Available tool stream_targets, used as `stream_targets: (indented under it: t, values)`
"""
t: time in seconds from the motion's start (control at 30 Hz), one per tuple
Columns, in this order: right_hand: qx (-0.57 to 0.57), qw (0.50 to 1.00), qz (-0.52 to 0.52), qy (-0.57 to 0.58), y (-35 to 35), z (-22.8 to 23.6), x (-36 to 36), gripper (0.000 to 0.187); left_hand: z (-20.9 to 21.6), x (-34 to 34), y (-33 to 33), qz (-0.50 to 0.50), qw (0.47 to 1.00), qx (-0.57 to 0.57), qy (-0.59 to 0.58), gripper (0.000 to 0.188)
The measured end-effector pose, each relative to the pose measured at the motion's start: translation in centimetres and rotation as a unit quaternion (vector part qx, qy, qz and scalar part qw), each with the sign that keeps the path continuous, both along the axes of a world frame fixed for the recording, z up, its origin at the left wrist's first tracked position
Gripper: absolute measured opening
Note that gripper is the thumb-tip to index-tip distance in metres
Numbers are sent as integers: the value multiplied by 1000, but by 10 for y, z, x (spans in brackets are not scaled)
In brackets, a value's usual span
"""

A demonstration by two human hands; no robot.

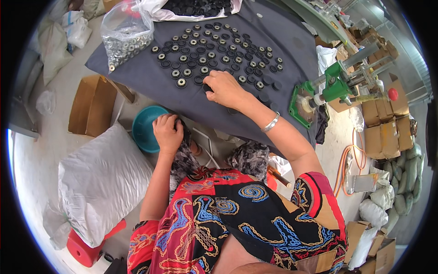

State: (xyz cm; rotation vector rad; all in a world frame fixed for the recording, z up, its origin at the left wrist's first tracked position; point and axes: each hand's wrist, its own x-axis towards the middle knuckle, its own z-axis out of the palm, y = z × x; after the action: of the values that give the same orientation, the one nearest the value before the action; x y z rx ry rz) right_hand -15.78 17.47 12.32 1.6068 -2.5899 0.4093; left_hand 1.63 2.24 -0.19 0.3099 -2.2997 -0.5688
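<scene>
On the dark grey cloth of the table lie many round black plastic caps, several with a metal bearing seated in them. My right hand, a silver bangle on its wrist, reaches over the near part of this spread. Its thumb and fingers pinch a black cap at the cloth. Lower down, my left hand is by my knee, beside the rim of a teal basin. Its fingers are curled, with something dark at the fingertips that I cannot make out.
A clear bag of bearings stands at the table's far left, near a white bag of black parts. A green hand press is at the right edge. Left below are a cardboard box, a white sack and a red stool.
</scene>
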Motion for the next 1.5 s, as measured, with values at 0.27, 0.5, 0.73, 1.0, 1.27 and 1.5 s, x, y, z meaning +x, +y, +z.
stream_targets:
  t: [0.27,0.5,0.73,1.0,1.27,1.5]
  values:
    - [-88,992,-49,-80,13,11,-2,31,-1,-1,1,-7,1000,0,-4,16]
    - [-91,985,-128,-67,52,55,-43,34,-2,0,0,-7,1000,5,1,16]
    - [51,989,-126,-65,76,31,-52,33,0,-3,4,-12,1000,3,-5,15]
    - [105,989,-106,-15,75,11,-65,32,-3,0,0,-7,1000,9,-3,15]
    - [77,994,-75,-13,70,12,-65,31,-1,-3,3,-12,1000,1,-6,15]
    - [87,992,-30,85,16,31,1,22,-1,0,0,-5,1000,0,-9,14]
